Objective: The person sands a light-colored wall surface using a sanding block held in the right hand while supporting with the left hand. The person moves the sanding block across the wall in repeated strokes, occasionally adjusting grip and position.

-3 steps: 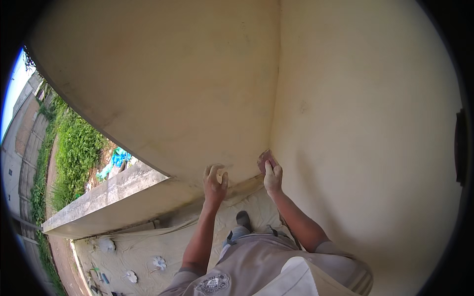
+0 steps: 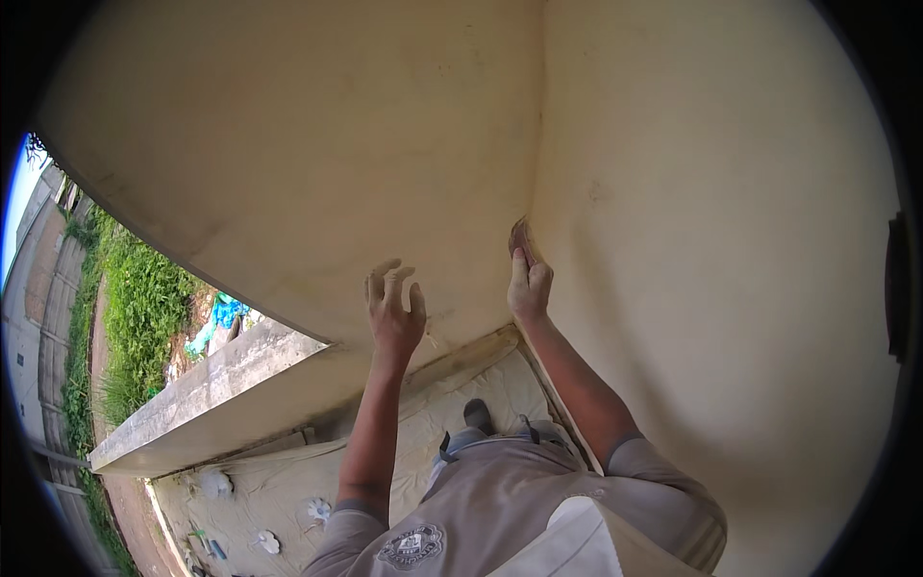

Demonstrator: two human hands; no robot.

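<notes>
Two cream-painted wall surfaces, a left one (image 2: 317, 173) and a right one (image 2: 711, 269), meet in a vertical corner. My dusty right hand (image 2: 529, 288) grips a reddish-brown sheet, apparently sandpaper (image 2: 522, 237), at that corner, thumb laid on it. My left hand (image 2: 396, 308) is empty and raised before the left wall, fingers apart and loosely bent; whether the fingertips touch the surface I cannot tell.
A low wall with a weathered top (image 2: 212, 377) runs at left, with weeds (image 2: 139, 317), blue plastic rubbish and a path beyond. A drop cloth (image 2: 269, 481) covers the floor under me, with white crumpled pieces and tools on it at lower left.
Both hands have moved up, the right one with its sheet along the corner, now turned more edge-on. My left hand has also shifted leftward, its fingers opened out more.
</notes>
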